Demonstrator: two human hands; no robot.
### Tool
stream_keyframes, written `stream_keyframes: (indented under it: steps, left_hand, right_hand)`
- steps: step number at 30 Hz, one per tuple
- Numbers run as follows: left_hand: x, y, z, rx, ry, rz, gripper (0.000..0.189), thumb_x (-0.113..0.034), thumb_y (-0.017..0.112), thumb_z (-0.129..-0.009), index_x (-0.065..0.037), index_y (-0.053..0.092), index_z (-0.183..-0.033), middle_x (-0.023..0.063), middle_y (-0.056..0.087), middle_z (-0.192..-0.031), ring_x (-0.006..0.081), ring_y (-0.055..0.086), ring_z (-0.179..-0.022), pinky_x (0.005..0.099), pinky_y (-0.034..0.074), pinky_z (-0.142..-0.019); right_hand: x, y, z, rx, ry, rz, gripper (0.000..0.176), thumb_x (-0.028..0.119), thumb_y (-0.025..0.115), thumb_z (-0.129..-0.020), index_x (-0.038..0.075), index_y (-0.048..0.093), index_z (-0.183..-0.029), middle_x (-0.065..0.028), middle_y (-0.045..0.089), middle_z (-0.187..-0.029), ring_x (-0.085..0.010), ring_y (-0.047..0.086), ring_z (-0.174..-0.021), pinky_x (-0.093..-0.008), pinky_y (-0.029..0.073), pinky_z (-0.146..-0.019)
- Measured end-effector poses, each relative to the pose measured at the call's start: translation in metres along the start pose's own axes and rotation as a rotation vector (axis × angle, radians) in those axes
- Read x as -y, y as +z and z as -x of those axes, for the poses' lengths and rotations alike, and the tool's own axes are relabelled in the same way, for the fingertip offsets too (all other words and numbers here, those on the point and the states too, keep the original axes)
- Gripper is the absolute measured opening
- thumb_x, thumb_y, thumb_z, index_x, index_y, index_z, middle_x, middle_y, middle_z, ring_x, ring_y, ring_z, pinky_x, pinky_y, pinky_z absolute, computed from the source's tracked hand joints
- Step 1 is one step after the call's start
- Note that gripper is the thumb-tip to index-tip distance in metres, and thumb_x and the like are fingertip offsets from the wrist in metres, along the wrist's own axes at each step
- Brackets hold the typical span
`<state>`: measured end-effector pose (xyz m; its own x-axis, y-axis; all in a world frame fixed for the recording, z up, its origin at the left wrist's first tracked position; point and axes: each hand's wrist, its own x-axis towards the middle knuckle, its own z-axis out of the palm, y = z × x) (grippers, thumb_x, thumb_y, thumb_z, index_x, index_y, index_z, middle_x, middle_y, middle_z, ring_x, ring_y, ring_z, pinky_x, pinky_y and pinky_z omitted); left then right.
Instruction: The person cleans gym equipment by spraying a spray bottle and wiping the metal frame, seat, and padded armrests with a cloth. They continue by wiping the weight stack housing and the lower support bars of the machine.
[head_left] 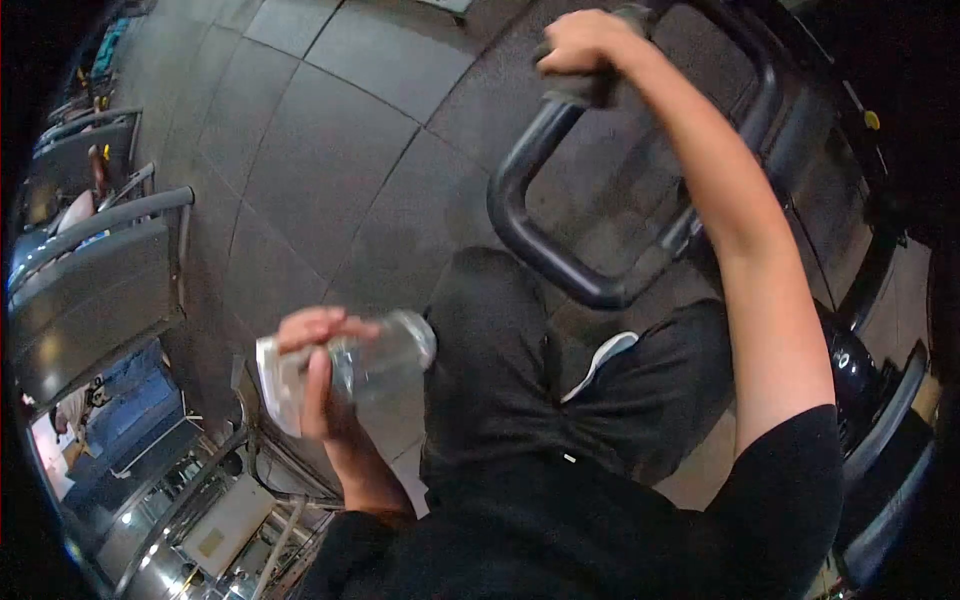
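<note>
My left hand (318, 365) is wrapped round a clear plastic bottle (395, 350), held tilted beside my left knee. A white piece (268, 385) shows at the bottle's left end, partly covered by my fingers. Stretched far forward, my right hand (582, 42) is closed over the dark grip (590, 88) of a gym machine's handle. The handle's bent black metal bar (520, 210) curves back from that grip toward my knees. My right palm and the part of the grip beneath it are hidden.
My legs in dark trousers (490, 330) are below the bar, and one shoe (605, 360) with a white edge shows between them. Dark floor tiles (330, 150) lie ahead. Other gym machines with a grey panel (110, 290) and metal frames line the left side.
</note>
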<state>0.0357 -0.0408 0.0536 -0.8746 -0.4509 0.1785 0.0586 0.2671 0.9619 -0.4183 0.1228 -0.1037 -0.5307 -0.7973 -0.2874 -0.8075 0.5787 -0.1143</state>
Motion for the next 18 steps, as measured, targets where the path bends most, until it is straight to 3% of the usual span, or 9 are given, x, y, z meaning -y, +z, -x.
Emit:
stream_keyframes:
  steps: [4,7,8,10,11,13,14,16,18]
  left_hand:
    - [0.047,0.006,-0.042,0.130,0.102,-0.164,0.019,-0.003,0.063,-0.097,0.004,0.072,-0.113,0.0148,0.073,-0.105,0.0191,0.073,-0.087,0.0334,0.056,-0.076]
    - [0.085,0.010,-0.057,0.136,-0.053,-0.157,0.017,-0.008,0.067,-0.099,0.003,0.072,-0.110,0.0109,0.073,-0.103,0.0158,0.071,-0.085,0.0298,0.053,-0.076]
    - [0.100,0.012,-0.054,0.153,-0.060,-0.109,0.018,-0.011,0.066,-0.100,0.002,0.072,-0.111,0.0115,0.074,-0.104,0.0161,0.071,-0.085,0.0308,0.052,-0.080]
    - [0.108,0.021,-0.045,0.172,-0.119,-0.166,0.019,-0.012,0.067,-0.100,0.003,0.071,-0.110,0.0090,0.073,-0.100,0.0140,0.070,-0.084,0.0283,0.051,-0.076]
    - [0.112,0.025,-0.039,0.248,-0.125,-0.170,0.015,-0.012,0.068,-0.098,0.001,0.071,-0.105,0.0072,0.071,-0.093,0.0126,0.067,-0.080,0.0282,0.050,-0.071]
    - [0.127,0.035,-0.028,0.374,-0.107,-0.152,0.013,-0.013,0.072,-0.095,0.000,0.069,-0.098,0.0049,0.067,-0.081,0.0118,0.061,-0.071,0.0295,0.050,-0.066]
    - [0.141,0.038,-0.022,0.432,-0.062,-0.089,0.014,-0.015,0.073,-0.095,-0.001,0.069,-0.097,0.0051,0.065,-0.080,0.0117,0.061,-0.072,0.0304,0.049,-0.066]
    - [0.145,0.046,-0.008,0.546,-0.085,-0.078,0.015,-0.016,0.073,-0.094,-0.002,0.069,-0.096,0.0072,0.065,-0.079,0.0138,0.061,-0.072,0.0329,0.050,-0.067]
    - [0.147,0.055,0.004,0.638,-0.073,-0.095,0.016,-0.017,0.073,-0.093,-0.002,0.067,-0.094,0.0117,0.064,-0.079,0.0224,0.063,-0.070,0.0374,0.051,-0.067]
  right_hand:
    - [0.082,0.019,0.039,-0.052,-0.229,-0.125,0.058,0.052,0.059,-0.082,-0.003,0.077,-0.086,-0.0293,0.073,-0.091,-0.0477,0.072,-0.090,-0.0531,0.058,-0.082]
    - [0.132,0.027,0.061,-0.079,-0.339,-0.158,0.060,0.054,0.058,-0.082,-0.004,0.075,-0.082,-0.0270,0.073,-0.084,-0.0482,0.071,-0.082,-0.0551,0.057,-0.076]
    - [0.151,0.028,0.075,-0.059,-0.369,-0.141,0.054,0.050,0.061,-0.081,-0.001,0.076,-0.079,-0.0232,0.074,-0.085,-0.0429,0.073,-0.087,-0.0514,0.056,-0.084]
    - [0.180,0.037,0.096,0.008,-0.568,-0.077,0.044,0.041,0.069,-0.079,0.001,0.079,-0.092,-0.0222,0.075,-0.114,-0.0356,0.068,-0.118,-0.0489,0.050,-0.104]
    - [0.189,0.046,0.115,0.021,-0.556,-0.078,0.044,0.041,0.069,-0.079,0.001,0.079,-0.092,-0.0222,0.075,-0.114,-0.0356,0.068,-0.118,-0.0489,0.050,-0.104]
    - [0.189,0.061,0.159,-0.326,-0.722,0.098,0.052,0.030,0.076,-0.073,0.000,0.074,-0.116,-0.0207,0.053,-0.154,-0.0327,0.044,-0.148,-0.0529,0.036,-0.121]
    - [0.193,0.067,0.184,-0.282,-0.603,0.163,0.083,0.025,0.079,-0.072,-0.003,0.054,-0.146,-0.0206,0.028,-0.170,-0.0374,0.024,-0.158,-0.0596,0.026,-0.127]
    - [0.184,0.077,0.231,-0.249,-0.367,0.158,0.103,0.023,0.079,-0.071,-0.004,0.034,-0.159,-0.0247,0.024,-0.170,-0.0391,0.022,-0.158,-0.0582,0.022,-0.128]
    - [0.155,0.085,0.280,-0.120,-0.263,-0.344,0.100,0.014,0.072,-0.079,-0.006,0.021,-0.163,-0.0264,0.023,-0.169,-0.0403,0.018,-0.160,-0.0578,0.018,-0.129]
